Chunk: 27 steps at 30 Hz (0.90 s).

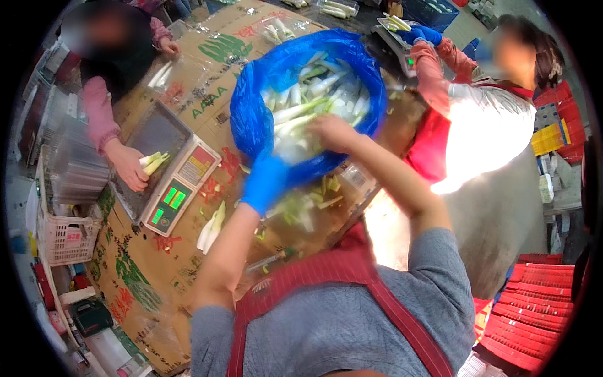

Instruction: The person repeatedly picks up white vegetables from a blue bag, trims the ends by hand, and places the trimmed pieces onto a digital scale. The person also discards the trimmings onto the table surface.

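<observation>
A round container lined with a blue plastic bag [248,122] is heaped with trimmed white-and-green leek stalks [323,85]. My bare right hand [333,133] reaches in over the bag's near right side, its fingers curled around pale stalks. My left hand [267,179], in a blue glove, is at the bag's near left rim; motion blur and the matching blue hide its fingers. Close to my body, loose trimmings [301,207] are scattered on the cardboard. A few leek stalks [212,227] lie left of my left forearm.
Flattened printed cardboard [141,270] covers the table. At left, a person's hand [130,164] holds short leek pieces over a digital scale [182,182]. Another person in blue gloves [422,34] works at a second scale at the far right. Red crates [531,308] are stacked lower right.
</observation>
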{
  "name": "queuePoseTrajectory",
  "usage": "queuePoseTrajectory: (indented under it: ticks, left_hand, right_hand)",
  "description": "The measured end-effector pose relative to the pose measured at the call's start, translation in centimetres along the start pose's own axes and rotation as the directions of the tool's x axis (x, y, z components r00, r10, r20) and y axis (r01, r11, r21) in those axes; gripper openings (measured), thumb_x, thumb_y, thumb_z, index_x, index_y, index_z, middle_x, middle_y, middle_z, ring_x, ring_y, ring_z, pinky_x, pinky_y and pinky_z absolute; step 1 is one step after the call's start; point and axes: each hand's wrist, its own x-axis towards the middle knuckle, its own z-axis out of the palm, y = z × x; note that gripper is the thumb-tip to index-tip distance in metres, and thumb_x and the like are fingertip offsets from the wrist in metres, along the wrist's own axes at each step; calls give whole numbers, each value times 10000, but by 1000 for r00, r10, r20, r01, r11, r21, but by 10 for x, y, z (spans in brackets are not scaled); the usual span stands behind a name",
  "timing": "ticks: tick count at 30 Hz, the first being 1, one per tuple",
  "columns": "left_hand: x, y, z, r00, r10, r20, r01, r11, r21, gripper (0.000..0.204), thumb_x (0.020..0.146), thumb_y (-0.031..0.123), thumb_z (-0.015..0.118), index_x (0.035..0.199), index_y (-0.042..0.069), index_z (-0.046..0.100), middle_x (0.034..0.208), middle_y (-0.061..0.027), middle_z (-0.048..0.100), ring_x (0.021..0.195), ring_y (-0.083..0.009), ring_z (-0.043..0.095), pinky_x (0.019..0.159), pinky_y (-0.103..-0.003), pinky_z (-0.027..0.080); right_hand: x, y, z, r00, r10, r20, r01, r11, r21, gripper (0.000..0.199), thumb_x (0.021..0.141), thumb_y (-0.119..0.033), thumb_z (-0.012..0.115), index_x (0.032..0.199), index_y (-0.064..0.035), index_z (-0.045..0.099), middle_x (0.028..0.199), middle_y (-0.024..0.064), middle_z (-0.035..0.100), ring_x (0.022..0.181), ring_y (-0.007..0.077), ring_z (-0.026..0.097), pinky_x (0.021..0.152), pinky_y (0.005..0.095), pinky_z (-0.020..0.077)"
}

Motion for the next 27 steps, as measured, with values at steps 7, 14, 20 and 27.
queuePoseTrajectory:
  ticks: [7,14,20,27]
  left_hand:
    - [-14,4,-5,993,-81,-88,71,990,-122,190,863,100,589,1034,73,668,882,-120,614,929,-312,597,1045,-464,379]
    - [-11,2,-6,827,-551,-111,67,294,-954,529,901,84,669,1389,77,465,1236,-89,595,1130,-209,582,978,-365,468]
    - [-55,1,-58,889,-335,-313,99,806,-584,840,750,55,780,1465,100,342,1346,-139,455,1240,-282,507,984,-362,467]
    - [-106,-7,-43,772,-506,386,460,24,-888,424,819,256,782,1120,-15,658,954,-88,702,856,-161,665,764,-333,527]
  right_hand:
    - [18,-6,-19,990,-15,142,21,999,-41,357,809,-245,667,1164,-217,649,1122,51,636,1083,281,594,931,441,434]
    - [25,-78,-66,948,-266,-175,296,940,172,391,731,-238,726,1109,-155,672,917,116,621,934,347,603,830,443,477]
    - [17,-106,-31,967,-255,-13,241,893,380,378,748,-315,709,1086,-145,709,892,109,646,911,332,629,761,437,509]
    - [84,-35,1,977,207,-58,-141,820,554,283,886,-200,620,1149,-112,678,1118,137,680,1000,319,651,841,394,519]
